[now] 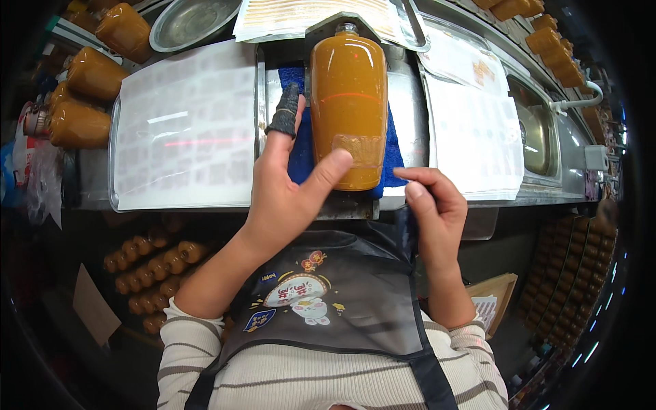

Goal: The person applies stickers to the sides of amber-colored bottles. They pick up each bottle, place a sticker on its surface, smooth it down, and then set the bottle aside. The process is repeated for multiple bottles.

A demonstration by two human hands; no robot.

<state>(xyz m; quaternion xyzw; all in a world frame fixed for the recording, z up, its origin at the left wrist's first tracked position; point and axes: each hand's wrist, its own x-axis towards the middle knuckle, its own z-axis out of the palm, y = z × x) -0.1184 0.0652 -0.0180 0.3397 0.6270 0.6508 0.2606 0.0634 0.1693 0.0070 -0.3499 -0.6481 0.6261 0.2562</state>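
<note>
A glossy mustard-brown bottle [348,82] lies on a blue cloth [298,147], its neck pointing away from me in a dark angled holder [345,20]. Low on its body is a rectangular patch [362,148], possibly a decal, with faint raised lettering. My left hand [283,178] has its thumb on that patch's left edge. Its forefinger, in a dark finger sleeve, stretches up beside the bottle. Just right of the bottle's base, my right hand [437,212] is curled, thumb and forefinger close together. A dark, narrow thing [406,236] shows beneath its thumb; its kind is unclear.
White sheets [184,130] with faint printed shapes lie to the left, and more sheets [471,137] to the right. Similar brown bottles [96,75] stand at far left. A metal bowl [195,24] is behind; a sink [536,130] is at right. Racked brown pieces [154,266] sit below.
</note>
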